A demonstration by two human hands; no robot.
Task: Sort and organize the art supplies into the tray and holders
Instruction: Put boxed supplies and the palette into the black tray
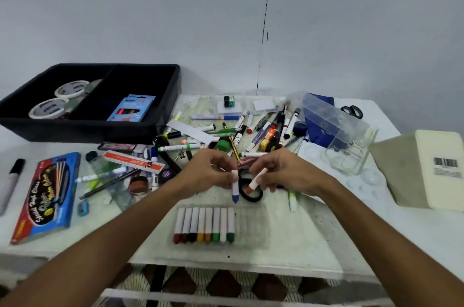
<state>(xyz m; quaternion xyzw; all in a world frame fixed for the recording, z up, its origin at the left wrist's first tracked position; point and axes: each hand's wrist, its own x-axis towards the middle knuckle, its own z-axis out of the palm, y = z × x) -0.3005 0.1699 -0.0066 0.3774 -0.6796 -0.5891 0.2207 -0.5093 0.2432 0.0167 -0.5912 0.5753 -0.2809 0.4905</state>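
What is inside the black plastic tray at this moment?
Black plastic tray: left compartment holds white tape rolls; right compartment, a blue pencil box. The near wall hides the floor close to it.

1. Your two forearms come in from the bottom corners, both bare, with no sleeve edge in sight.
2. Your left hand (211,171) shows no ring, band or glove.
3. Your right hand (283,171) is just as bare: no watch, no glove.
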